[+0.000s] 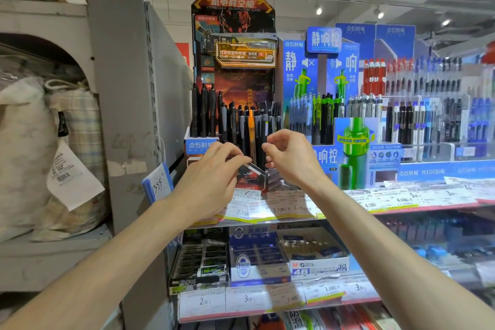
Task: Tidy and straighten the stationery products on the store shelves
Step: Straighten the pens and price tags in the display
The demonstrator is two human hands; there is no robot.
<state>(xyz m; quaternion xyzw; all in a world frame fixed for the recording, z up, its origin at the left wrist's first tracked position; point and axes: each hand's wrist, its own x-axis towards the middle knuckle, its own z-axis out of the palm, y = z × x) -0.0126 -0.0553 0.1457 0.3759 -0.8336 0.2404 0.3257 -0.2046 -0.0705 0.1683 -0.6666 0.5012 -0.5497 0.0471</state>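
1. The left hand (214, 169) and right hand (292, 158) reach the pens (251, 126) in the black display stand (233, 35) on the top shelf (401, 206); fingers curled, holds unclear.
2. Risk: a careless nudge could topple neighbouring pens.

Left hand (214, 179) and right hand (292, 158) covered the dark pen display's (233, 67) lower front; fingertip contact unclear. Right-side pen racks (428, 104) blurred. Price labels (267, 209) mostly unreadable.

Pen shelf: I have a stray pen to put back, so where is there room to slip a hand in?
Tight. The black pen display is packed, both hands at its front. The blue pen display adjoins it. Only gap: between its left side and the grey shelf panel.
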